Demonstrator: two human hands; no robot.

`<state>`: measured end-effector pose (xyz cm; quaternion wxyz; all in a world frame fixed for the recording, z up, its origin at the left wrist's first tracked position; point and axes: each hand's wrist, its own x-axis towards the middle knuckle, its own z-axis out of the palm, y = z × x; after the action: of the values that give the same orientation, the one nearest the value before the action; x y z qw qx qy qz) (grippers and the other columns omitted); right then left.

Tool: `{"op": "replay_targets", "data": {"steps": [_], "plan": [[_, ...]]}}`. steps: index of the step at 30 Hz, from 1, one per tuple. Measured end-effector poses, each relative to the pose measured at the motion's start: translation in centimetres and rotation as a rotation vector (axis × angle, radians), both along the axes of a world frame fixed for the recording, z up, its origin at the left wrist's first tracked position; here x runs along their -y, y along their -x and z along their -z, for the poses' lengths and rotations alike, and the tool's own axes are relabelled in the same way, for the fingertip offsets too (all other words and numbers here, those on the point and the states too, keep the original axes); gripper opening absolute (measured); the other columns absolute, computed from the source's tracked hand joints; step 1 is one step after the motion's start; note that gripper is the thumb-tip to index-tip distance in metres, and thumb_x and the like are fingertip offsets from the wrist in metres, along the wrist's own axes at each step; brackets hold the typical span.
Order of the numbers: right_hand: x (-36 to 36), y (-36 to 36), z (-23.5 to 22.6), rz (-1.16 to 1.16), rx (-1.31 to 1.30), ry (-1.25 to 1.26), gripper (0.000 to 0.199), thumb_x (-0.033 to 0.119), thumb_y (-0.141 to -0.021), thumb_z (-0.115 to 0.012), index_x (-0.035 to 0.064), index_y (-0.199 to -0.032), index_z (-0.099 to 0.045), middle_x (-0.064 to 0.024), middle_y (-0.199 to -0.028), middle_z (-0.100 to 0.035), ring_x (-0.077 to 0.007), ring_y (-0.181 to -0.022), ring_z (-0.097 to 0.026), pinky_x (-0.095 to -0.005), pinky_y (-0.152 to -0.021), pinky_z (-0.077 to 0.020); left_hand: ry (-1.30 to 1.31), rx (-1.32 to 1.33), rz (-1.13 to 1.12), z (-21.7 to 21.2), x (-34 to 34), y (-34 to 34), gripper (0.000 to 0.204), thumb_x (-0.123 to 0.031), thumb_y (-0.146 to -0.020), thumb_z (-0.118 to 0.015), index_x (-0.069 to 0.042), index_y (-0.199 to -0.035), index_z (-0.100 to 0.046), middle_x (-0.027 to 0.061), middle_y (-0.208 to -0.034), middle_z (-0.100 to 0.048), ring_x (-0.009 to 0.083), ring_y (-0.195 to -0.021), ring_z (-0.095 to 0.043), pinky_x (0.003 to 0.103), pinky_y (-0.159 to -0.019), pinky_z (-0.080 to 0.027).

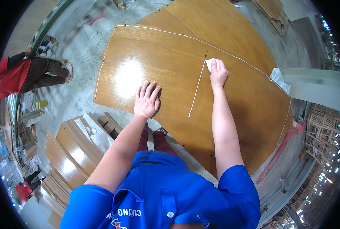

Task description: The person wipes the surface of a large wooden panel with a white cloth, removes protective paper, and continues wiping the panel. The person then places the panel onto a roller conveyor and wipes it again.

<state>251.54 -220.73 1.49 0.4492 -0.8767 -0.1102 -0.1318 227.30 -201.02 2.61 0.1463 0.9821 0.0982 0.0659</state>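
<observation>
Near the far edge of the brown wood panel [170, 65], the R hand [219, 72] pinches a white wad [208, 66], prob. cloth, at one end of a thin white line [197, 87]; best go slow w/ a light, even touch. The L hand [147, 100], spread flat by the near edge, holds nothing & should press so nothing slips. The panel's shiny w/ dark dots, atop another brown panel [223, 23].

The board [170, 68] is honey-brown, streaked with darker wood grain; the thin line [197, 88] on it is white, like the scrap [208, 65]. The shirt [154, 191] is bright blue with white lettering, the trousers [163, 145] maroon. The floor [78, 42] is mottled grey. A co-worker's top [9, 78] is red.
</observation>
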Motion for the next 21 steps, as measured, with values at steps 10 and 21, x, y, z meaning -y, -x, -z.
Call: {"op": "replay_targets", "data": {"steps": [10, 21], "plan": [[-0.9, -2.0, -0.3, 0.030, -0.004, 0.054, 0.027, 0.032, -0.087, -0.058, 0.0067, -0.092, -0.064, -0.0153, -0.083, -0.066, -0.0321, -0.077, -0.064, -0.0384, -0.067, -0.0494, 0.001, 0.019, -0.006, -0.3, 0.1, -0.3, 0.039, -0.019, -0.080, -0.052, -0.017, -0.119, -0.052, 0.0064, -0.129, -0.045, 0.0277, -0.126, -0.035, 0.045, -0.107, -0.024], [-2.1, -4.6, -0.8, 0.114, -0.055, 0.062, 0.031, 0.039, -0.086, -0.057, 0.0099, -0.094, -0.066, -0.0166, -0.082, -0.066, -0.0325, -0.076, -0.064, -0.0398, -0.066, -0.0494, 0.026, 0.009, 0.001, -0.6, 0.0, -0.2, 0.042, -0.020, -0.078, -0.053, -0.016, -0.120, -0.052, 0.0069, -0.130, -0.045, 0.0276, -0.126, -0.035, 0.045, -0.107, -0.023]]}}
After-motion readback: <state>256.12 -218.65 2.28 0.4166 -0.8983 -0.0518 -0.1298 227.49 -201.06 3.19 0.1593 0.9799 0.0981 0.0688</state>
